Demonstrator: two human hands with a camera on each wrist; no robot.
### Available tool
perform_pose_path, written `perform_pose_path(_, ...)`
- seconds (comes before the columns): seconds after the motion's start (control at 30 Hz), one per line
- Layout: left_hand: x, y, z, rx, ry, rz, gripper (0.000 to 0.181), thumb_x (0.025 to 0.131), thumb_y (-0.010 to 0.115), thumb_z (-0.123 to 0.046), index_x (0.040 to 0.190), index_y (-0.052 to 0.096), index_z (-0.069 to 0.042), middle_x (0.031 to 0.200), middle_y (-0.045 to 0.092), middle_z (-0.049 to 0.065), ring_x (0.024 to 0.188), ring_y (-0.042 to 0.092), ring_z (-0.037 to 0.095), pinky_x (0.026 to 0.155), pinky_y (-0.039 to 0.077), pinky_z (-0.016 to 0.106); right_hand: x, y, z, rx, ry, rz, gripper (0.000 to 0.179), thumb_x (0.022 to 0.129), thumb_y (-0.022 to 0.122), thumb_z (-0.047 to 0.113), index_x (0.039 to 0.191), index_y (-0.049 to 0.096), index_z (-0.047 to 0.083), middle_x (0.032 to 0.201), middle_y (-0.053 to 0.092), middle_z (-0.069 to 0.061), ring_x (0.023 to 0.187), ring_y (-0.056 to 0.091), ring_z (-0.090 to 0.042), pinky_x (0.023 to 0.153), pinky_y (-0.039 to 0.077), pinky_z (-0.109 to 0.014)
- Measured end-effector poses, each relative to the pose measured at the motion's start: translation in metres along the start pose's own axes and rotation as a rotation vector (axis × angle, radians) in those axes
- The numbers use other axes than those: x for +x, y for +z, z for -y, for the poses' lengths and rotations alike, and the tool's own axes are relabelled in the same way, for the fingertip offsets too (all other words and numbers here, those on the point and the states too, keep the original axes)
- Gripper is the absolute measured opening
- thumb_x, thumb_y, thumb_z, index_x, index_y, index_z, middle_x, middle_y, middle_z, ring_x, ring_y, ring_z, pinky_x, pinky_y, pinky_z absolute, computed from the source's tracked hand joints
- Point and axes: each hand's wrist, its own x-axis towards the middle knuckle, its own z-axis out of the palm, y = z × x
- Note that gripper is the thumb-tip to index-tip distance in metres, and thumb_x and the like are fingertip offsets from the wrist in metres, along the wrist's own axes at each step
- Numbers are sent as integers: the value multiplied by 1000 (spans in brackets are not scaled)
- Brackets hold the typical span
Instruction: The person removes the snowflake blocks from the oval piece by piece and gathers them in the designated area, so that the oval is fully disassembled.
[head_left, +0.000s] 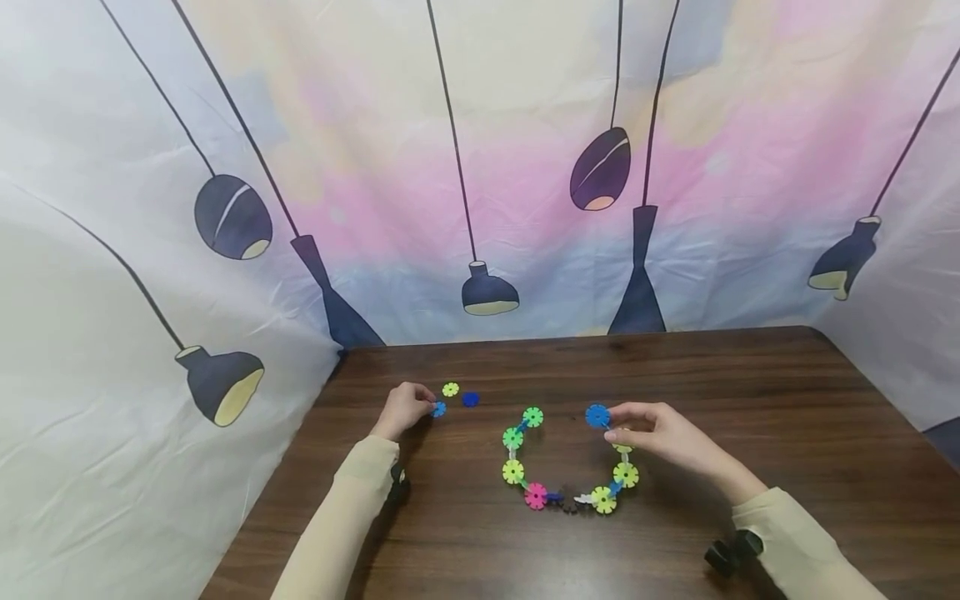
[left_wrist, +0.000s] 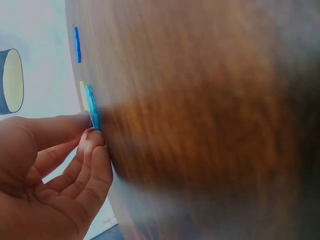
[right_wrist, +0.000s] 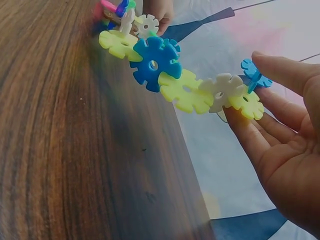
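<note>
Three discs sit outside the linked part, all on the far left of the surface (head_left: pixel 465 550): a yellow disc (head_left: pixel 450 389), a dark blue disc (head_left: pixel 471 399) just right of it, and a light blue disc (head_left: pixel 438 408) nearest you of the lot. Your L hand (head_left: pixel 405 409) has its grip clamped on the light blue one, pinched at its edge btwn thumb & fingertips; can't tell if it's off the surface yet.

Your R hand (head_left: pixel 663 433) has its grip closed on the R end of the chain (head_left: pixel 603 500), approx. mid-surface, thumb & fingers around the last pcs, w/ a blue end disc (head_left: pixel 597 416) at the tip.

Progress, as I'd judge it: mostly linked. Done: yellow, white, blue, green, a pink disc (head_left: pixel 536 497) & a dark one, slotted edge to edge in a U. Not done: those 3 loose pcs aren't joined on, & the U has a gap on its far side, btwn the green end disc (head_left: pixel 533 417) on the left & the blue end on the right. Those two ends stand well apart. How tight each slot sits, can't tell; too small to check.
</note>
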Motion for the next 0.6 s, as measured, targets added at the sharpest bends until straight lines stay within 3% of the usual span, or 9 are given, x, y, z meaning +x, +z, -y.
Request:
perform_pose_path(0.23,-8,-3,-10,-93,33,-43,13,94,70,-10,100,74,0,92,72,11,73,63,21,67,51,36,0,1,3,-2,-8,-4,39,94,73,29,125,68,6,120,68,-12,100,68,-20,82,55,-32)
perform_pose_path(0.43,-17,-4,-39,-156,109,-36,17,95,70,-13,107,73,-2,101,73,8,87,66,23,78,52,42,0,2,4,-11,-13,-7,39,94,73,31,125,68,7,120,69,-10,101,67,-19,82,54,-31)
perform_pose_path(0.6,-26,-2,-67,-202,180,1,16,95,71,-16,107,74,-5,101,73,3,87,65,22,73,52,38,0,3,8,18,-18,3,41,94,74,28,126,67,4,121,69,-12,99,69,-17,82,55,-30)
